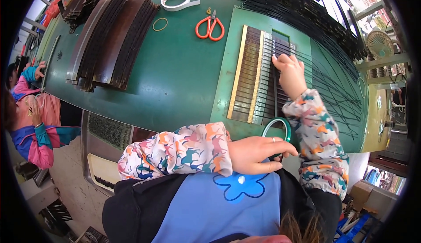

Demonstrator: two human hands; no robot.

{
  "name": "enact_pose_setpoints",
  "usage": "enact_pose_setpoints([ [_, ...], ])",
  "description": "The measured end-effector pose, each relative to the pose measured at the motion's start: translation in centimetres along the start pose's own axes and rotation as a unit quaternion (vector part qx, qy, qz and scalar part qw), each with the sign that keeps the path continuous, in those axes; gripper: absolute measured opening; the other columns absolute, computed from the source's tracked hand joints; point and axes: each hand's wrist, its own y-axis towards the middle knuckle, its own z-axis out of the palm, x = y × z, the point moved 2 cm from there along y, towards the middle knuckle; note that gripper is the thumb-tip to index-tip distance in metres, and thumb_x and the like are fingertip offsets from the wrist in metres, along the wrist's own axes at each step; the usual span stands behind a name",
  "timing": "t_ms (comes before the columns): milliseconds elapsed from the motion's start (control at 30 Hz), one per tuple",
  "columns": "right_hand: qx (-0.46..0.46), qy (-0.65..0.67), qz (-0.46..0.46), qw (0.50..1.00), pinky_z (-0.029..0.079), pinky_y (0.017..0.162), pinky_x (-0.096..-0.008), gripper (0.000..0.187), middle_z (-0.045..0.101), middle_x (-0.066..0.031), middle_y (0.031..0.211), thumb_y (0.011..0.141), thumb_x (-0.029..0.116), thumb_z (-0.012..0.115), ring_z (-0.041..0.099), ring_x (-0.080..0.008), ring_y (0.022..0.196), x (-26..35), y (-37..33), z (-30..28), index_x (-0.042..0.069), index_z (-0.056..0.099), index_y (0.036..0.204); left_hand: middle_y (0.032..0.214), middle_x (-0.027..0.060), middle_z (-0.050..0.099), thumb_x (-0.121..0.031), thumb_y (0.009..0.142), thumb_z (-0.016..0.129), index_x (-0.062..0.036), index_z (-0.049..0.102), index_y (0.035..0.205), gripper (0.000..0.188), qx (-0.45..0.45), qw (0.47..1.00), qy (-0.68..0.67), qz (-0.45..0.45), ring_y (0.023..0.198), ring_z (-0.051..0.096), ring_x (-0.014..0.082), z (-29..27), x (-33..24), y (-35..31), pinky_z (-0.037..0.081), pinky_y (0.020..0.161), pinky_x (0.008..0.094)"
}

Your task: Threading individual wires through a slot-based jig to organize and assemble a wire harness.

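My left hand [256, 152] is closed around a roll of green tape [287, 129] at the near edge of the green board. From the roll a narrow tape strip [276, 94] runs away from me, across a row of thin black wires. At its far end my right hand [289, 72] is closed, thumb and index finger pinching the strip near the wires. Just left of it lies a flat dark panel [244, 76] with yellowish bands, the wires laid side by side over it. My fingers partly cover the roll and the strip's end.
Red-handled scissors [210, 27], a white tape roll [175, 0] and a rubber band [160, 24] lie on the green table. Stacks of dark brown panels [116, 41] stand at left. Loose black wires [335, 82] spread out at right. Another person's hand [40, 70] rests at the far left.
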Motion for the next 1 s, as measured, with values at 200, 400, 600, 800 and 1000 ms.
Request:
enact_pose_setpoints([
  [200,-0.046,-0.026,-0.02,0.998,0.038,0.079,-0.0371,0.036,0.058,0.001,0.088,0.08,0.0,0.057,0.054,-0.0226,0.09,1.5,-1.8,1.0,0.013,0.072,0.109,0.119,0.0128,0.055,-0.018,0.095,0.054,-0.007,0.045,0.135,0.042,0.005,1.0,-0.012,-0.012,0.098,0.064,0.0247,0.4,0.3,0.1,0.049,0.088,0.0381],
  [400,-0.021,-0.022,-0.019,0.999,0.037,0.078,-0.0366,0.038,0.057,0.0007,0.086,0.078,-0.001,0.057,0.054,-0.0216,0.09,1.6,-2.4,0.0,0.012,0.071,0.111,0.117,0.0126,0.055,-0.018,0.094,0.055,-0.0068,0.047,0.133,0.041,-0.011,1.0,-0.006,-0.006,0.096,0.064,0.0243,0.4,0.5,0.3,0.049,0.088,0.0381],
  [600,-0.048,-0.012,-0.029,0.998,0.038,0.08,-0.0383,0.033,0.056,0.0003,0.086,0.077,0.003,0.058,0.054,-0.0215,0.09,2.6,-3.8,0.4,0.009,0.069,0.107,0.116,0.0128,0.055,-0.018,0.094,0.056,-0.0063,0.048,0.131,0.04,-0.019,1.0,-0.007,-0.014,0.095,0.063,0.0241,-0.1,0.5,0.7,0.049,0.088,0.0382],
  [800,-0.034,0.0,-0.033,0.999,0.039,0.076,-0.0364,0.032,0.055,-0.0002,0.085,0.076,0.004,0.059,0.053,-0.0223,0.086,3.0,-4.6,0.1,0.006,0.069,0.106,0.114,0.0131,0.055,-0.019,0.093,0.057,-0.0058,0.049,0.13,0.04,-0.014,0.999,-0.023,-0.028,0.095,0.063,0.0236,0.1,0.4,0.4,0.048,0.088,0.0384],
  [1000,-0.051,0.012,-0.063,0.997,0.039,0.074,-0.0366,0.034,0.055,-0.0011,0.086,0.074,0.004,0.061,0.052,-0.023,0.084,3.4,-6.0,0.1,0.004,0.068,0.108,0.113,0.0126,0.055,-0.019,0.093,0.057,-0.006,0.049,0.13,0.04,-0.036,0.999,-0.023,-0.017,0.095,0.063,0.0237,-0.1,0.6,0.6,0.048,0.088,0.0379],
])
